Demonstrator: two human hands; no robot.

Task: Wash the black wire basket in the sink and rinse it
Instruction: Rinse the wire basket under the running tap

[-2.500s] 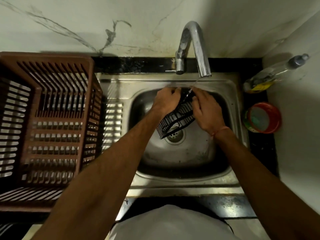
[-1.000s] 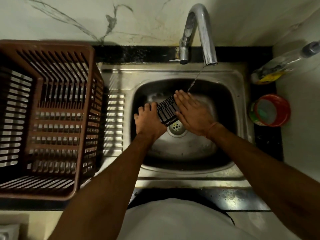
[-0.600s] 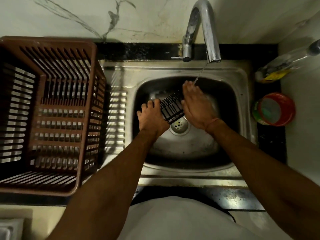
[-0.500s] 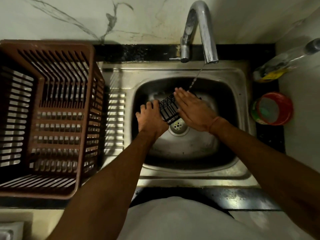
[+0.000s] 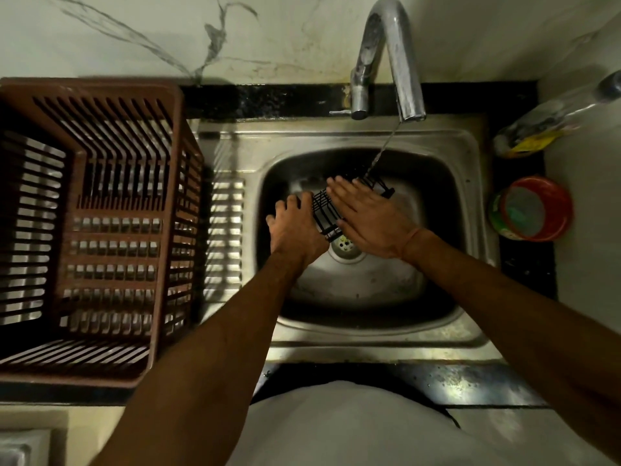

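We've got the black wire basket [image 5: 325,215] down in the sink [image 5: 467,156], held just above the drain [image 5: 343,245]; our left hand [image 5: 295,227] grips its left side with curled fingers; our right hand [image 5: 368,215] lies flat across the top, fingers straight and together; a thin stream from the tap [image 5: 391,58] lands on the basket's far end; brown plastic crate [image 5: 100,230] sits left of the sink; a red tub [image 5: 534,208] and a bottle [image 5: 551,124] sit on the right.
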